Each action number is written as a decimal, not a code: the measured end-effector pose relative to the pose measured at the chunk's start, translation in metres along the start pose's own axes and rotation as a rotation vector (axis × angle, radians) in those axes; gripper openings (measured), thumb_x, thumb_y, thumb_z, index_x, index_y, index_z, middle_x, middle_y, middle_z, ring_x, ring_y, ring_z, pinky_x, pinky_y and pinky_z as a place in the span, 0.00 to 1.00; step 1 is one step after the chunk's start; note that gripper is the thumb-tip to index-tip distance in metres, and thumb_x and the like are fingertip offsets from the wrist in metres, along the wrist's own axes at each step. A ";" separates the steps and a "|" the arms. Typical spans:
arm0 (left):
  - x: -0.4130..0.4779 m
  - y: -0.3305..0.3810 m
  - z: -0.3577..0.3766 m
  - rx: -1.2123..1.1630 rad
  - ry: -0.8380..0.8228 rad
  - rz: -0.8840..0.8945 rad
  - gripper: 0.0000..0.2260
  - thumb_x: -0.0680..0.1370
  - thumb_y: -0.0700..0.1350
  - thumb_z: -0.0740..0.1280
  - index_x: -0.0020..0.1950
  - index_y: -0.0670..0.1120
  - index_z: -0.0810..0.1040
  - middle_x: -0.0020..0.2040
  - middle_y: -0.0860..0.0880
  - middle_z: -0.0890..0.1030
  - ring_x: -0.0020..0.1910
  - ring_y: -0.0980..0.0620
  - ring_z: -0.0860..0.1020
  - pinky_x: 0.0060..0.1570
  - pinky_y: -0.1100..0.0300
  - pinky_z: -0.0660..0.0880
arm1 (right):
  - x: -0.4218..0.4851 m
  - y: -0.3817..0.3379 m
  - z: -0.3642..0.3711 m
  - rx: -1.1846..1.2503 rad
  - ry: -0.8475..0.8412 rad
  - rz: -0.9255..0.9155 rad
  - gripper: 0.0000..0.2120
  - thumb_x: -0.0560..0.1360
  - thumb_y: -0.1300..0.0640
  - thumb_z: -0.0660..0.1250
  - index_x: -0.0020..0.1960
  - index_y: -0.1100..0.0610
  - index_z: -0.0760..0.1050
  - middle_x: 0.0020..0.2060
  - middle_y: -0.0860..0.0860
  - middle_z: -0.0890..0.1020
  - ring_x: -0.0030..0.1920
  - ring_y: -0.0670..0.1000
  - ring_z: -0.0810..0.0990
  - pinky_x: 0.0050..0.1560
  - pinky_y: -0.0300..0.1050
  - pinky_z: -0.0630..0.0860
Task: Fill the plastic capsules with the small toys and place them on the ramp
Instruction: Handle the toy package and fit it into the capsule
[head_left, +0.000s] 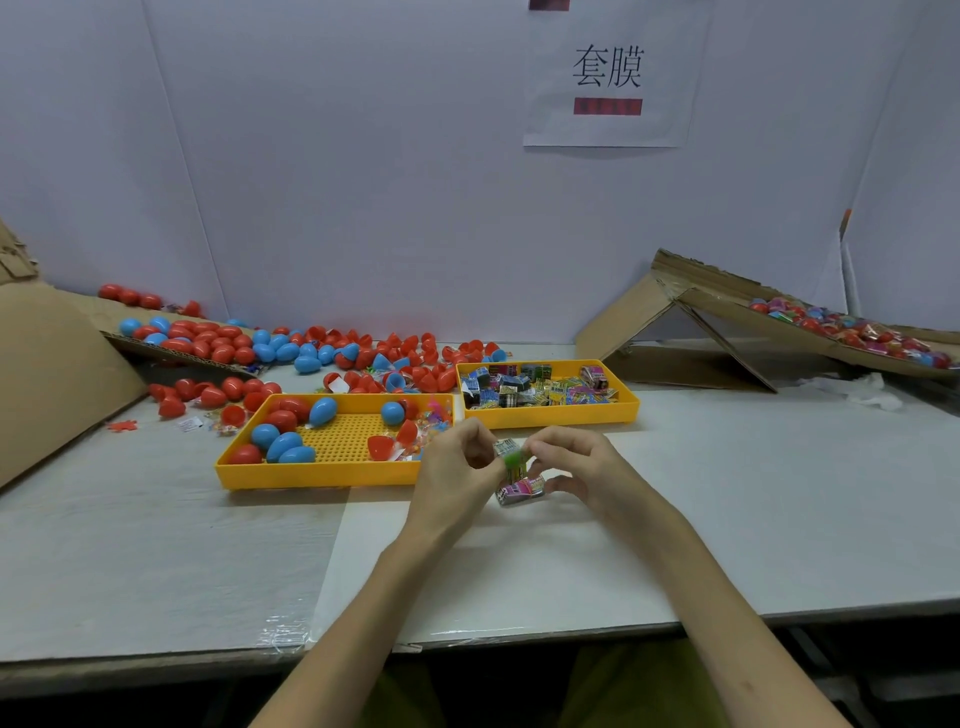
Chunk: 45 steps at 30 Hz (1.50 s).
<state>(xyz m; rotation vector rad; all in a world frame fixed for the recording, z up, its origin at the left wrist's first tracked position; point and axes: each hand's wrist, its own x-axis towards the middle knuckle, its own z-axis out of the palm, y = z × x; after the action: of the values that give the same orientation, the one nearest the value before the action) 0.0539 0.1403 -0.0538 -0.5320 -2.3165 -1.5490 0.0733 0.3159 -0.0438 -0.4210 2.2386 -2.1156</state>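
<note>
Just right of the perforated yellow tray, above the desk, both hands meet over one small printed toy packet. The left hand pinches it with curled fingertips, and the right hand pinches its other side. A fuzzy green piece shows between the fingertips (too blurred to say what it is). A second packet, pink and white, sits just below the first, touching the right hand's lower curled fingers; I cannot tell whether it rests on the desk.

The perforated yellow tray holds red and blue capsules, some whole and some open halves, along with a few loose toys at its right end. Behind and to its right, nearly touching its corner, a second yellow tray is packed with printed packets. Beyond the perforated tray, many more red and blue capsules lie scattered on the desk and on a cardboard sheet to the left. Far to the tray's right stands the cardboard ramp, with filled capsules gathered along its slope. A paper sign hangs on the wall behind.
</note>
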 end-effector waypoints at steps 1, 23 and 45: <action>0.000 0.000 0.000 0.025 -0.002 0.030 0.12 0.74 0.35 0.74 0.37 0.46 0.73 0.34 0.44 0.79 0.36 0.47 0.80 0.38 0.49 0.79 | 0.000 0.000 0.001 0.006 -0.026 0.006 0.08 0.74 0.48 0.72 0.44 0.52 0.84 0.41 0.49 0.83 0.44 0.47 0.81 0.43 0.39 0.78; -0.003 0.007 -0.002 -0.119 0.003 0.031 0.09 0.77 0.45 0.72 0.39 0.44 0.79 0.29 0.49 0.81 0.28 0.51 0.81 0.28 0.60 0.78 | 0.001 -0.003 -0.007 0.293 0.042 -0.083 0.05 0.71 0.59 0.69 0.37 0.56 0.80 0.38 0.53 0.79 0.38 0.48 0.77 0.42 0.39 0.76; -0.006 0.011 -0.005 -0.026 0.174 0.062 0.09 0.81 0.42 0.67 0.40 0.49 0.77 0.31 0.53 0.79 0.32 0.57 0.80 0.34 0.67 0.76 | -0.003 -0.009 -0.003 0.231 0.041 0.035 0.07 0.70 0.56 0.71 0.46 0.53 0.86 0.52 0.55 0.86 0.56 0.56 0.84 0.49 0.43 0.79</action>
<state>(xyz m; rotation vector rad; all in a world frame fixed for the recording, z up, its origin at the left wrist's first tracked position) 0.0645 0.1383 -0.0460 -0.4519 -2.1328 -1.5341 0.0768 0.3193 -0.0355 -0.3273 1.9713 -2.3479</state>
